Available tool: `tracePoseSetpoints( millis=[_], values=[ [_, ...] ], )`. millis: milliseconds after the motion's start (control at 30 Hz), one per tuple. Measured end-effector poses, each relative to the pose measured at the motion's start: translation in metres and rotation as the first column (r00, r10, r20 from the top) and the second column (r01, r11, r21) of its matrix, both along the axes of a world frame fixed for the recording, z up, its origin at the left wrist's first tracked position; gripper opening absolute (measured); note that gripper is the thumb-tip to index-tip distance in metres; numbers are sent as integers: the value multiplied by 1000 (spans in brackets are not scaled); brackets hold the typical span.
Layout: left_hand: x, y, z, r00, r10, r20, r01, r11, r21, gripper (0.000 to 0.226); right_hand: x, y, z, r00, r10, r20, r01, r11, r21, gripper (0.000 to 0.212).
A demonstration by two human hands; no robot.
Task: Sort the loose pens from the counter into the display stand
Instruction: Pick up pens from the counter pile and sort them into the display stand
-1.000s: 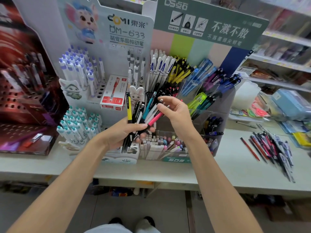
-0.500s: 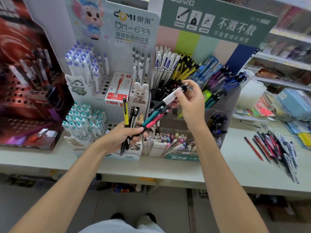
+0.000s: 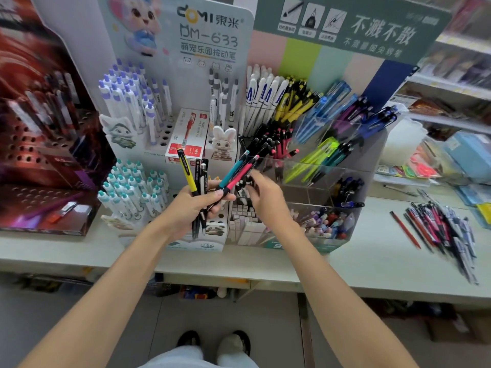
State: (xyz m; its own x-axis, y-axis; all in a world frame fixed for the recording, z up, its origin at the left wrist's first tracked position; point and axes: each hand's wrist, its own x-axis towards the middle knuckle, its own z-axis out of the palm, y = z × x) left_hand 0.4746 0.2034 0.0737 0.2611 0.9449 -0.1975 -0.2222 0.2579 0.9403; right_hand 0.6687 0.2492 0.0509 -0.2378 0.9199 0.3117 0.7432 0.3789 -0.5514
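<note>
Stationery shop; branded display stand (image 3: 332, 166) of pens; stocked shelves (image 3: 457, 83) behind

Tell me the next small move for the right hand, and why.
Probably pinch the pink pen and pull it from the bunch in the left hand. The right hand sits right beside its barrel, its grip apparently empty, and the clear stand already holds pink pens just above.

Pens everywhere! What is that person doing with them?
The person is sorting pens into the display stand. The left hand grips a small bunch of pens: yellow, black, teal and pink. The right hand reaches toward that bunch beside the stand's clear compartments. A pile of loose pens waits on the counter to the right.
</note>
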Motion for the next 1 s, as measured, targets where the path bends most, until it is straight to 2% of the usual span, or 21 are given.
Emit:
tracePoseSetpoints(
  millis=[100,167,233,267,367,433,533,600,633,733,800,867,933,1000],
  values=[
    [7,1,4,1000,-1,20,1,1000,-22,27,11,-6,9,995,-60,-78,63,997,34,42],
    [15,4,7,1000,-24,18,25,1000,-14,28,20,-15,30,946,-120,-302,120,993,-18,41],
    [30,9,12,997,-71,-15,72,997,7,27,27,-18,51,841,-156,-518,91,985,-149,42],
    [40,11,14,995,-92,-30,92,996,10,26,31,-17,59,814,-162,-558,81,983,-167,40],
    [73,19,21,989,-144,-41,144,990,-4,26,51,-14,78,856,-133,-500,103,991,-86,23],
    [93,23,25,981,-186,-55,187,982,5,25,70,-12,90,828,-142,-543,129,990,-62,19],
    [114,30,26,973,-212,-85,214,977,18,24,110,-5,109,673,-248,-697,327,945,-20,19],
    [123,34,25,976,-193,-96,196,980,20,25,139,6,117,566,-330,-755,517,856,14,18],
    [127,35,24,979,-183,-87,185,983,16,25,151,10,119,553,-354,-754,577,816,40,19],
    [135,38,26,986,-162,-37,162,987,11,25,176,22,113,595,-417,-687,658,744,118,26],
    [136,40,28,988,-151,-25,151,988,25,27,183,30,102,669,-448,-593,654,734,184,30],
    [135,41,30,989,-148,-26,149,988,39,29,182,38,86,805,-428,-410,539,817,204,31],
    [133,40,32,988,-149,-34,150,987,48,30,176,44,69,916,-340,-211,366,926,95,34],
    [133,38,34,988,-152,-33,153,987,49,30,171,44,61,958,-260,-121,267,962,52,39]
  ],
)
